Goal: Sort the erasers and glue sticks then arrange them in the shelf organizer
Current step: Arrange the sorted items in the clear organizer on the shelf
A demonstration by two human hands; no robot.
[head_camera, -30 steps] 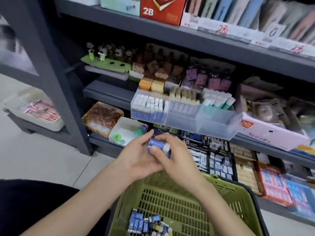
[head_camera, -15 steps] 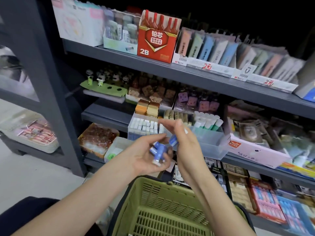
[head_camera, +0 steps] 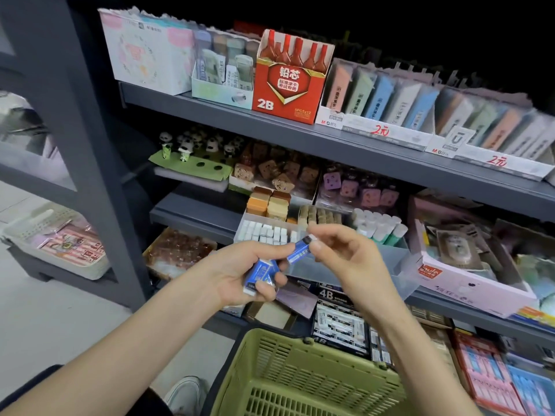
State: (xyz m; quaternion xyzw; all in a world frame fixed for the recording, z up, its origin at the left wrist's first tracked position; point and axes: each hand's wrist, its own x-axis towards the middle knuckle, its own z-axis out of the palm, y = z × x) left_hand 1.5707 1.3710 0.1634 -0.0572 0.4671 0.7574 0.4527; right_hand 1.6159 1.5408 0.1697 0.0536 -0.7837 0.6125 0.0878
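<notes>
My left hand (head_camera: 240, 273) grips a small stack of blue-sleeved white erasers (head_camera: 259, 276) in its palm. Just right of it, my right hand (head_camera: 345, 255) pinches a single blue-sleeved eraser (head_camera: 300, 250) between thumb and fingertips. Both hands hover in front of the clear shelf organizer (head_camera: 387, 277) on the middle shelf. Its left compartment holds white erasers (head_camera: 267, 231) standing on end, its middle one beige erasers (head_camera: 319, 216), and its right one glue sticks (head_camera: 380, 228) with white caps and green bodies.
A green plastic basket (head_camera: 300, 376) stands below my hands. Dark grey shelves (head_camera: 345, 145) carry a red 2B lead box (head_camera: 288, 82), panda figures (head_camera: 186, 145), toast-shaped erasers and a pink box (head_camera: 468, 280). Eraser packs fill the lower shelf. My shoe (head_camera: 186, 393) shows on the floor.
Both hands rose from just above the basket to organizer height. My right hand drew one eraser off the stack and moved it to the right. The view tilted upward.
</notes>
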